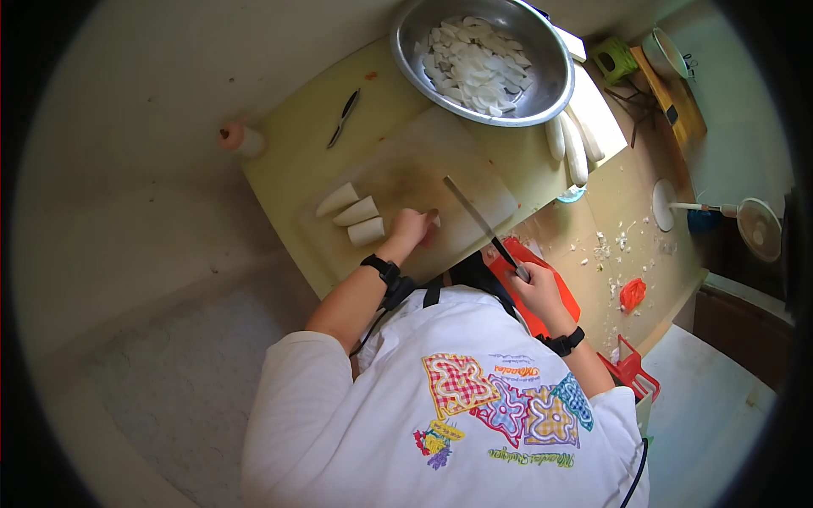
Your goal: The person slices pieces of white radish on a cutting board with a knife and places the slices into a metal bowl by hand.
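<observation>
My right hand [535,289] grips the dark handle of a kitchen knife [471,208], its blade slanting up and left over the cutting board [466,152]. On the board my left hand [412,227] is closed, fingers bent around a small piece of white radish [436,222], most of it hidden. The knife blade is apart from that piece, to its right. Left of my left hand lie three thick cut lengths of white radish, the nearest one a short radish chunk [366,232]. At the table's far end a large steel bowl [406,51] holds many thin white slices [478,63].
Several long peeled radishes [576,152] lie beside the bowl at the table's right edge. A peeler or pen-like tool [344,117] and a pink-topped bottle [242,140] are at the left. A red stool [555,296], scattered white scraps and a fan [756,229] are on the right.
</observation>
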Demonstrator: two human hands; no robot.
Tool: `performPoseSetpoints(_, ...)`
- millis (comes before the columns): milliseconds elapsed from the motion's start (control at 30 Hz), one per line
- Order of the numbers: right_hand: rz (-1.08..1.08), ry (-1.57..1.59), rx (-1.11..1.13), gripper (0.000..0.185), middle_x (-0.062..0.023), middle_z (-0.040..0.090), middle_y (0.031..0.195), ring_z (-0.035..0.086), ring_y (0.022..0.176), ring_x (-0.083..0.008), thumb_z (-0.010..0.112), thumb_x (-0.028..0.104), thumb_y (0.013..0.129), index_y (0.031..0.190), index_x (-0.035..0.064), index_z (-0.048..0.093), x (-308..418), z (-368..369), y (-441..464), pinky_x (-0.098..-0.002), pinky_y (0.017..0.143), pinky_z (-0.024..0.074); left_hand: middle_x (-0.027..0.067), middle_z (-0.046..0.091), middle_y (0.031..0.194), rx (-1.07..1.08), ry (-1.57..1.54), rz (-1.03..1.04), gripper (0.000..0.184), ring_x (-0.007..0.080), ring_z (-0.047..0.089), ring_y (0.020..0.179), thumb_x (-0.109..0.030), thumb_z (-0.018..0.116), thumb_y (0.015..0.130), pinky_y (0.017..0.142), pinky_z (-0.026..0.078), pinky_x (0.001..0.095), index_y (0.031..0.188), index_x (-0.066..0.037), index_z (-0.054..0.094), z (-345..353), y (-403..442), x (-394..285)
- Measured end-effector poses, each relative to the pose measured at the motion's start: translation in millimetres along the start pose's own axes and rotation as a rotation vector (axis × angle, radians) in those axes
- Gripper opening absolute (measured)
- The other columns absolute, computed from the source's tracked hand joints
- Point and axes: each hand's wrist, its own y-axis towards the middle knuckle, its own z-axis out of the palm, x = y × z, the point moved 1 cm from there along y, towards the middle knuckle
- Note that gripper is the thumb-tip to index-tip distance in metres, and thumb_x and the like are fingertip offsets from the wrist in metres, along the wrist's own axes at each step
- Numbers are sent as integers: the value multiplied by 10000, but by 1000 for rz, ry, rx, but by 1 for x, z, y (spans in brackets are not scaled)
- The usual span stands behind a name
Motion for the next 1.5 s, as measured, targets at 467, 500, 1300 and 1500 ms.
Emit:
performPoseSetpoints(467,8,-55,28,364,-194,581,655,561,588,-345,724,319,853,760,-13,609,2,-13,3,-413,566,446,106,639,531,-41,248,-12,541,227,657,501,-433,576,919,547,526,360,604,-6,681,-3,-6,-12)
performPoseSetpoints(500,-3,-57,27,360,-196,582,653,566,588,-350,725,320,852,761,-11,615,2,-13,2,-414,565,449,101,640,531,-29,391,26,541,232,661,517,-436,560,919,572,527,362,602,-14,683,-3,-7,-16)
performPoseSetpoints(1300,-65,-25,38,400,-182,566,614,572,570,-341,715,350,865,735,-8,591,1,5,8,-413,562,451,79,685,802,144,-294,-77,297,191,663,568,-347,533,989,460,447,305,1026,-61,606,9,16,22)
performPoseSetpoints(1500,-94,-7,40,409,-185,573,605,585,573,-352,709,354,867,725,-10,586,3,28,17,-422,571,460,60,686,792,141,-259,-15,233,182,668,583,-318,530,978,466,423,294,1005,-97,599,9,10,22)
